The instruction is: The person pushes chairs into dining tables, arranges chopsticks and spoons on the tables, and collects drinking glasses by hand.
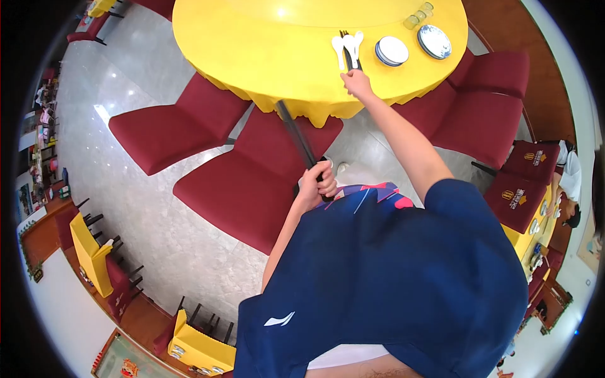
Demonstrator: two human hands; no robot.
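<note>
My left hand is closed around a bundle of long black chopsticks, held in front of my body and slanting up toward the table edge. Out over the yellow tablecloth, my right hand pinches the near end of black chopsticks lying on the cloth. White spoons lie beside and partly over these chopsticks. To their right is a stack of small plates. My right fingertips are partly hidden by the hand.
Blue-patterned plates and green-tinted glasses stand farther right on the table. Dark red chairs surround its near edge. Another person leans over a yellow-clothed table at far right. More set tables stand behind at left.
</note>
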